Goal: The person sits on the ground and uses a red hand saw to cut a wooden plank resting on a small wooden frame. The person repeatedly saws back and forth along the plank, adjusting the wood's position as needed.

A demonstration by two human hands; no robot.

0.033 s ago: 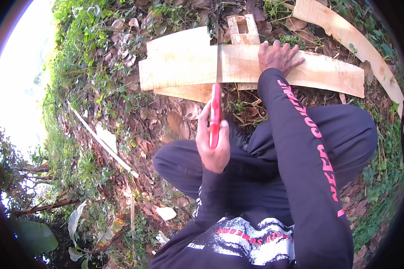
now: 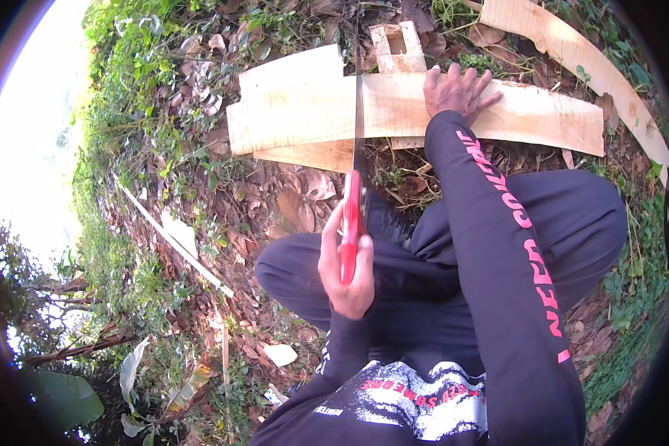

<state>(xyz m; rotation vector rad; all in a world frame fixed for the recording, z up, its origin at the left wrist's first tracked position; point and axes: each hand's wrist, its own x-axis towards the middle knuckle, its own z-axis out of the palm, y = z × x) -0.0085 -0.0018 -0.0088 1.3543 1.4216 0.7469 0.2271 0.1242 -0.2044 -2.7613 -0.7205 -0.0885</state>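
My left hand [image 2: 349,282] is wrapped round the red handle of a handsaw [image 2: 351,223]. The saw's thin blade [image 2: 360,126] runs away from me, crossing a pale wooden board [image 2: 293,117] left of its middle. Flat on the same board, to the right of the blade, lies my right hand [image 2: 457,93] with its fingers spread. The board lies crosswise before my folded legs. Another pale wood piece [image 2: 293,70] shows along its far left edge, and part of one [image 2: 312,154] sticks out beneath the near edge.
Beyond the board is a small wooden block [image 2: 398,48] with a square hole. A long curved wood strip [image 2: 572,59] lies at the far right. Dry leaves and green plants cover the ground. A thin pale stick [image 2: 175,238] and a white scrap [image 2: 280,354] lie at my left.
My left hand has drawn the saw back toward me, so its handle is farther from the board's near edge. My right hand stays on the board.
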